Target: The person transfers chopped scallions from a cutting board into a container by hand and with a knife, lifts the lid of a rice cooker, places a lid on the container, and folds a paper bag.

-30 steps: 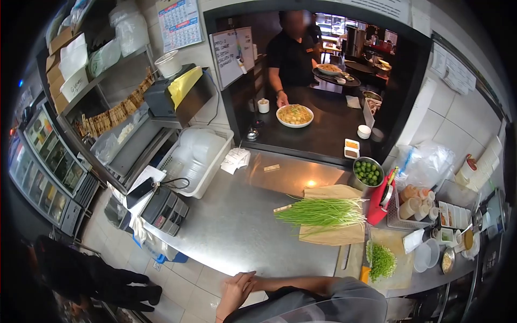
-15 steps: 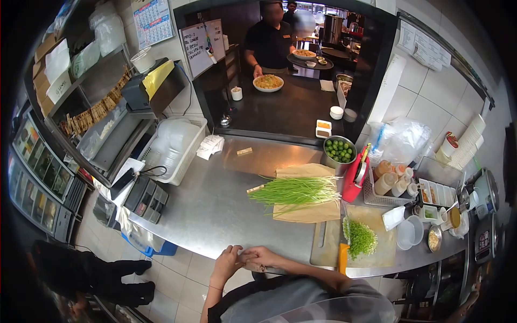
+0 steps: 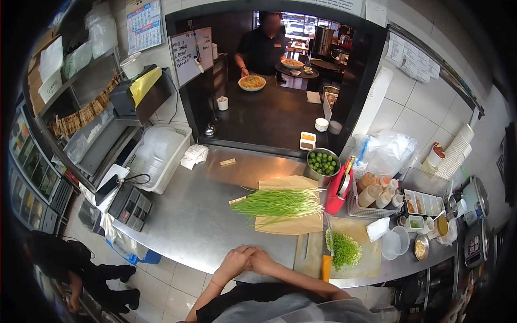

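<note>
Left hand, right hand: clasped together. Beyond them: long green stalks on brown paper. Right of them: yellow-handled knife, chopped greens, cutting board.

Whiteboard beside pass window: handwritten lines, "CHICKEN" legible, top line ending "-2", rest uncertain. White container on upper shelf: handwritten word, apparently "GLOVES". Wall calendar: date grid, numbers too small. Posted sheets: print unreadable.
</note>
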A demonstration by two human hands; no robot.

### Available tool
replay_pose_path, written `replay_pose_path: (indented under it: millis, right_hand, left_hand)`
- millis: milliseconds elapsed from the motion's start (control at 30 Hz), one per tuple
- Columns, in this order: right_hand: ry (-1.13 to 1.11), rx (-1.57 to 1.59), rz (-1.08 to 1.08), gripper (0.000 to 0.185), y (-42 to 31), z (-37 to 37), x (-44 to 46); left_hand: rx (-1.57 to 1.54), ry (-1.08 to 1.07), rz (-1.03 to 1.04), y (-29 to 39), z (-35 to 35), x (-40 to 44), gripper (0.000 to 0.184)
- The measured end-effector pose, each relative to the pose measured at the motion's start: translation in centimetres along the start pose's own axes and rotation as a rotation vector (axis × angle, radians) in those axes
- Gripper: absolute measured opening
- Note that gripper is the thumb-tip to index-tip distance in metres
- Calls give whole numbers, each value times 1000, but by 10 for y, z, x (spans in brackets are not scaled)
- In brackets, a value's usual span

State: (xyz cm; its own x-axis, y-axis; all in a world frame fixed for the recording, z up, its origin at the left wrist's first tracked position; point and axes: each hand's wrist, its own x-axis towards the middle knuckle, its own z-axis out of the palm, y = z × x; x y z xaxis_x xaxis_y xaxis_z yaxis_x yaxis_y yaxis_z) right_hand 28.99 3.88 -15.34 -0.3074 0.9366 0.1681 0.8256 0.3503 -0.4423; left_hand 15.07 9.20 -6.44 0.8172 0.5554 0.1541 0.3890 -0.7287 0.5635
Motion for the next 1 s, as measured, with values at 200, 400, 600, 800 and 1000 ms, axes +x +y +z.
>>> replay_pose_path:
  millis: [200,400,600,800,1000]
  right_hand:
    - [-62,12,90,38,23,50,28]
    - [82,105,19,37,25,52,22]
    - [109,157,69,37,29,57,24]
    - [-111,273,183,47,17,28,20]
    - [-234,-21,13,63,-29,-77,-46]
  left_hand:
    - [105,101,85,-28,25,11,26]
    - [-65,348,63,-40,53,10,29]
    - [-113,375,40,-36,49,11,23]
    - [-128,106,100,-57,61,8,43]
    - [-252,-241,152,46,-43,6,68]
